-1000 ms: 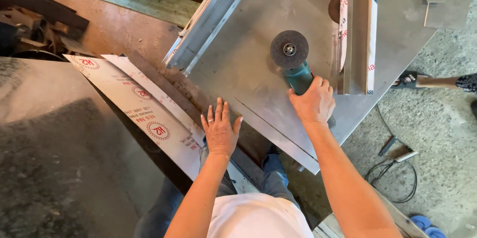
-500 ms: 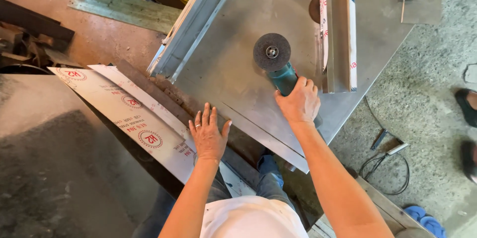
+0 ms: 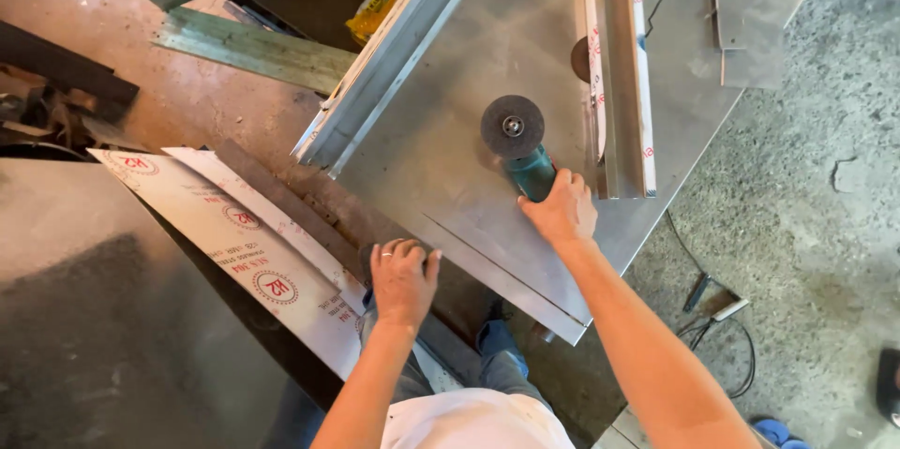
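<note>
Head view: right hand (image 3: 562,210) clamped on the teal angle grinder (image 3: 525,154), disc flat on the steel sheet (image 3: 441,158). Left hand (image 3: 403,276) fingers curled on the sheet's near edge, holding nothing I can make out. Risk — disc could kick toward the metal channel (image 3: 623,83) just beside it; the cable (image 3: 722,327) trails on the floor underfoot. Film-covered strip (image 3: 234,243) lies left.
</note>
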